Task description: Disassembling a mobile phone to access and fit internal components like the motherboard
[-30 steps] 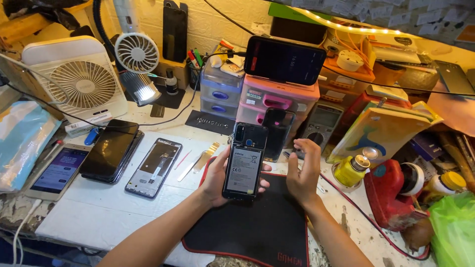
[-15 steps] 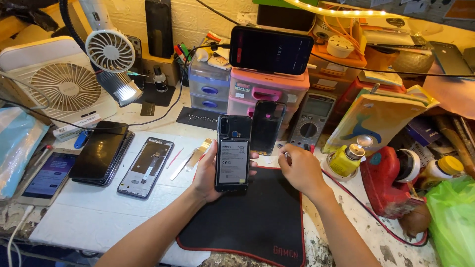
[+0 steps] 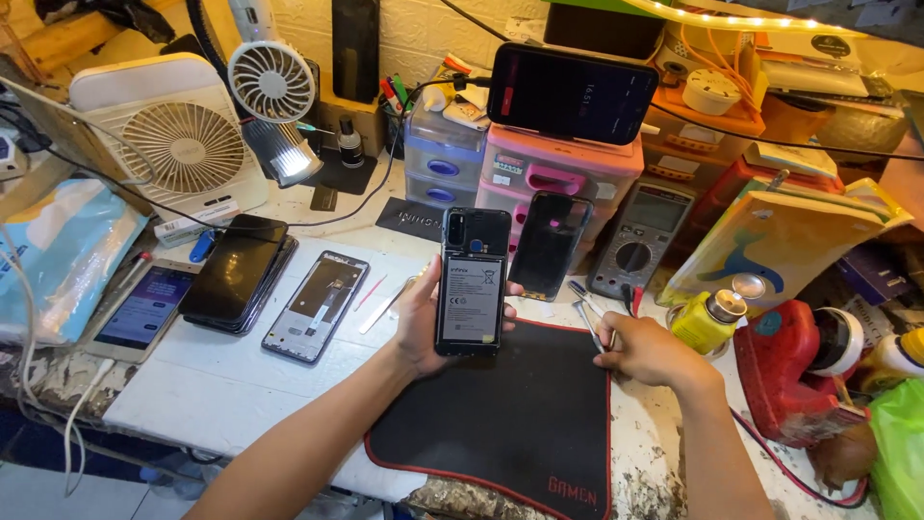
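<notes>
My left hand (image 3: pixel 416 323) grips an opened black phone (image 3: pixel 472 284) upright over the black mat (image 3: pixel 500 424); its back is off and the grey battery faces me. My right hand (image 3: pixel 654 351) rests at the mat's right edge, with curled fingertips touching the lower end of thin metal tweezers (image 3: pixel 585 313). Whether the fingers pinch the tweezers is unclear. A black back cover (image 3: pixel 549 246) leans against the pink drawer box (image 3: pixel 558 173) just behind.
A bare phone frame (image 3: pixel 318 303), stacked black phones (image 3: pixel 236 270) and a lit phone (image 3: pixel 144 308) lie left. Two fans (image 3: pixel 192 144) stand at the back left. A multimeter (image 3: pixel 635 241), a yellow bottle (image 3: pixel 707 318) and a red tool (image 3: pixel 799 356) crowd the right.
My right hand has left the phone and moved right and down to the tweezers at the mat's edge. The left hand still holds the phone upright.
</notes>
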